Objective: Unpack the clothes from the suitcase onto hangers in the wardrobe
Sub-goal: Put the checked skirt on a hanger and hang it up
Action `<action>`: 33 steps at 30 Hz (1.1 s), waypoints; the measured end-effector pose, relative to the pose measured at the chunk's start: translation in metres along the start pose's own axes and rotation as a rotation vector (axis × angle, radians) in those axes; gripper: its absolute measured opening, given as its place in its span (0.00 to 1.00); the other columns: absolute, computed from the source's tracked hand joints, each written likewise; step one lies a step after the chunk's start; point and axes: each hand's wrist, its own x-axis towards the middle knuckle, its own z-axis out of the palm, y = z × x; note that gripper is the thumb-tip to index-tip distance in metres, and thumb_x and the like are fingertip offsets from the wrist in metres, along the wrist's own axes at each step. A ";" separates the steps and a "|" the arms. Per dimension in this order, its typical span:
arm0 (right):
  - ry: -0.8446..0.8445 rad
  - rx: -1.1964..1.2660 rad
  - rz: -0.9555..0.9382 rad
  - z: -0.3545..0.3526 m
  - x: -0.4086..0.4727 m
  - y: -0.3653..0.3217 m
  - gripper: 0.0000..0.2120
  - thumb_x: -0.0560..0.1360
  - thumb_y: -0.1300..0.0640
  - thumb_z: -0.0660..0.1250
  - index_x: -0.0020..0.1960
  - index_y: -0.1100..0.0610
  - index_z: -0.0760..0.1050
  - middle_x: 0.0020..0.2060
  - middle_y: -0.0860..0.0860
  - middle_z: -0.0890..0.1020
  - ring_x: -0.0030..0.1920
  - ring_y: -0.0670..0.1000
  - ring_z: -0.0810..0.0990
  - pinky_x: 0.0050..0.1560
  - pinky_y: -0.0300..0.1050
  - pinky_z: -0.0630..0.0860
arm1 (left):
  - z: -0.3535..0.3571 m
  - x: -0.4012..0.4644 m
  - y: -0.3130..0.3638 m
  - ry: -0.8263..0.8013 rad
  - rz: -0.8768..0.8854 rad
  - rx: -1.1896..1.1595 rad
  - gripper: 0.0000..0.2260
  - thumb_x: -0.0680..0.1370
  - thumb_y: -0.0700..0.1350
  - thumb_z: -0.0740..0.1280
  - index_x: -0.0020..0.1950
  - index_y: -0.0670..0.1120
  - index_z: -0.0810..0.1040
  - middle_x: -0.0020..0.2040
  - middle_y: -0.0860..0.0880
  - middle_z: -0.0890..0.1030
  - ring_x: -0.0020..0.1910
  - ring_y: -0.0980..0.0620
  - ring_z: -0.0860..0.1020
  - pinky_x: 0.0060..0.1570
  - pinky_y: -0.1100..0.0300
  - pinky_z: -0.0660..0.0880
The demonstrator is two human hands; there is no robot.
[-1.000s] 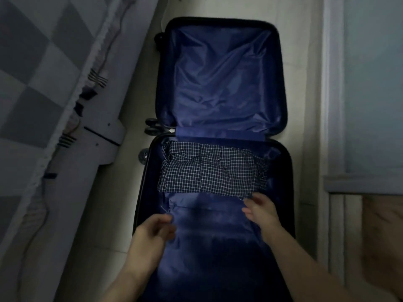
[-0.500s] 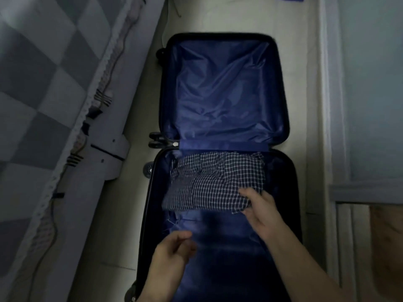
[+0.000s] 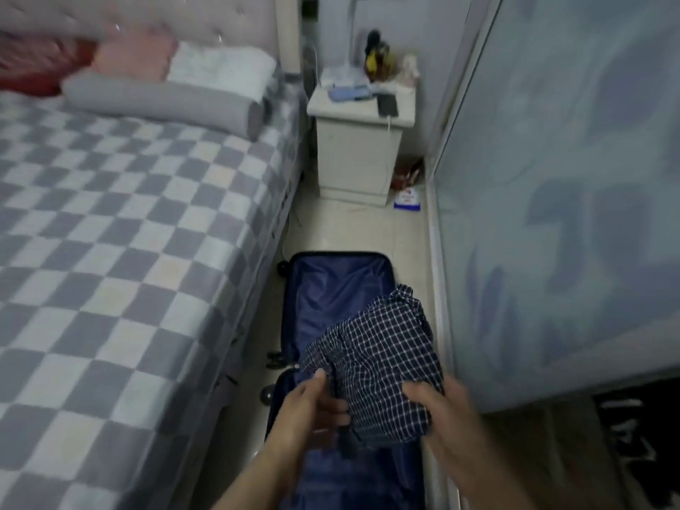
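A dark blue suitcase (image 3: 331, 288) lies open on the floor between the bed and the wardrobe. Above its near half I hold a navy checked shirt (image 3: 382, 347), bunched and lifted clear of the lining. My left hand (image 3: 312, 406) grips the shirt's left edge, thumb on top. My right hand (image 3: 441, 417) grips its lower right part, fingers curled into the cloth. The wardrobe's pale sliding door (image 3: 552, 178) stands on the right; a dark opening (image 3: 633, 436) shows at its near end.
A bed with a grey checked cover (image 3: 128, 270) runs along the left, close to the suitcase. A white nightstand (image 3: 358, 149) with a phone, cable and small items stands at the far end. A blue and white packet (image 3: 406, 200) lies on the floor.
Both hands took hold of the checked shirt and lifted it out of the suitcase. My head rose, so the view now takes in the bed, nightstand and wardrobe door.
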 end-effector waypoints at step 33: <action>-0.251 -0.957 -0.655 -0.017 -0.185 -0.233 0.12 0.71 0.65 0.64 0.42 0.51 0.82 0.42 0.44 0.80 0.45 0.41 0.78 0.50 0.36 0.72 | 0.039 -0.255 0.197 -0.209 0.772 0.091 0.07 0.75 0.28 0.62 0.45 0.39 0.76 0.36 0.42 0.82 0.31 0.48 0.81 0.32 0.58 0.78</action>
